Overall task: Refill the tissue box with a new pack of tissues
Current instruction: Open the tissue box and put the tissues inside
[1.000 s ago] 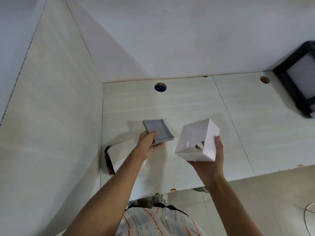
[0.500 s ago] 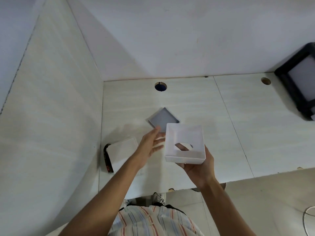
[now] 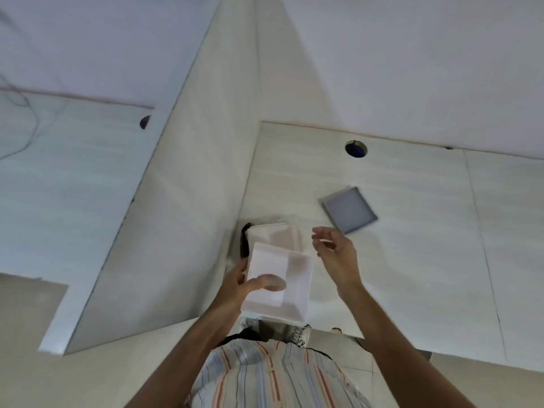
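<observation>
The left hand (image 3: 235, 285) is grasping the white square plastic tissue box (image 3: 279, 285), open side up, over the pale desk's (image 3: 412, 275) near edge. The right hand (image 3: 335, 254) is hovering empty, fingers spread, at its two o'clock. The plastic-wrapped white tissue pack (image 3: 276, 235) is lying at twelve o'clock; the grey square lid (image 3: 348, 209) is lying farther off at one o'clock.

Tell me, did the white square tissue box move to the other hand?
Yes. The white square tissue box went from the right hand to the left hand, ending nearer the desk's side panel, beside the tissue pack.
</observation>
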